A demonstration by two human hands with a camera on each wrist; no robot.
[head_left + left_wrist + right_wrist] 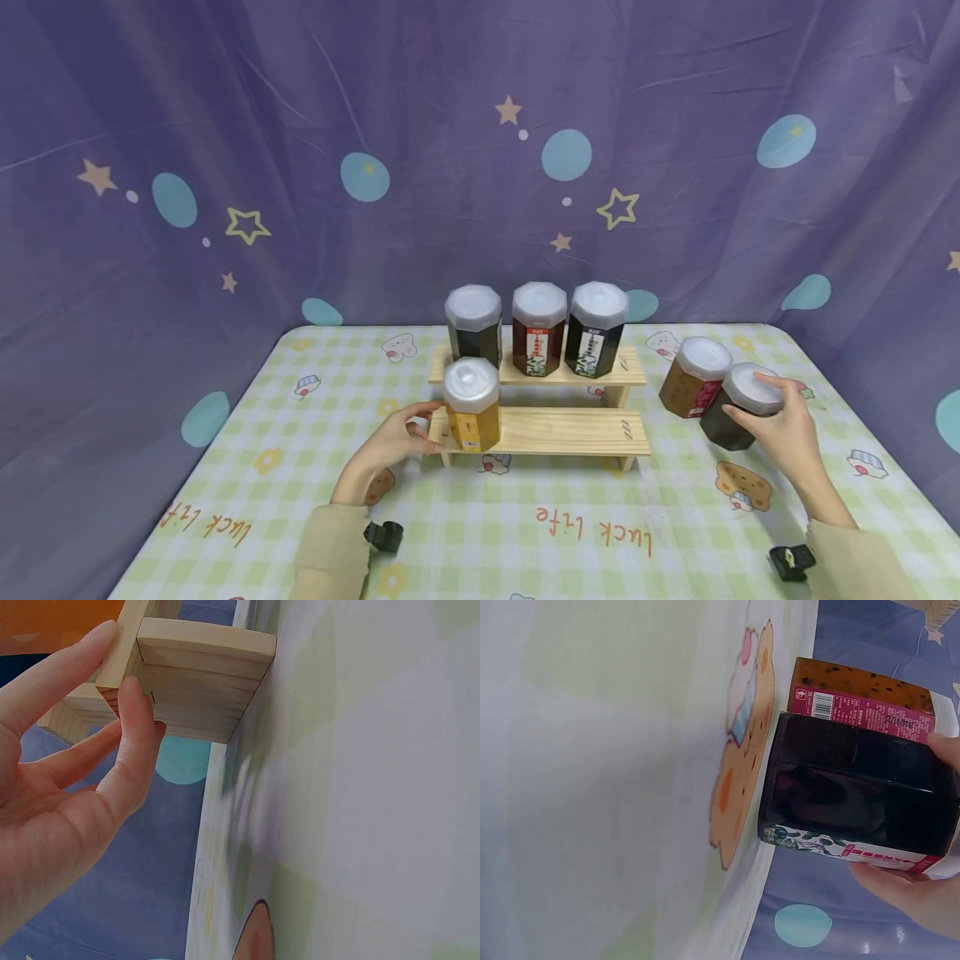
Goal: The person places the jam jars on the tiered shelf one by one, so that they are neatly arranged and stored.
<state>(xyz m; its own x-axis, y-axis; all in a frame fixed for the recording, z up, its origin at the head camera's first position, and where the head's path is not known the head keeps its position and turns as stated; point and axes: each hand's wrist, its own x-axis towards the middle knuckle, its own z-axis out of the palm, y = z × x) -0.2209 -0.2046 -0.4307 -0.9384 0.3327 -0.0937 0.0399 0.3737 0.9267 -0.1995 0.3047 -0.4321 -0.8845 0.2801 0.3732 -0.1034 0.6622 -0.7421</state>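
Observation:
At the left end of the two-tier wooden rack (562, 430), my left hand (392, 437) holds the lower board's end. The left wrist view shows its thumb and fingers about the corner of the rack (204, 684). A jar of yellow-orange contents (471, 423) stands on that board, close to the left fingertips. On the right, my right hand (789, 430) grips a dark jar (722, 425) near its whitish lid, thumb and fingers on opposite sides. In the right wrist view, the dark jar (855, 784) is beside a brown, speckled jar (870, 681) with a magenta label.
The upper board carries a dark jar (471, 340) at left, a dark red jar (537, 343) in the middle and another dark jar (592, 343) at right. A checked cloth (525, 500) covers the table. A purple curtain (450, 100) hangs behind.

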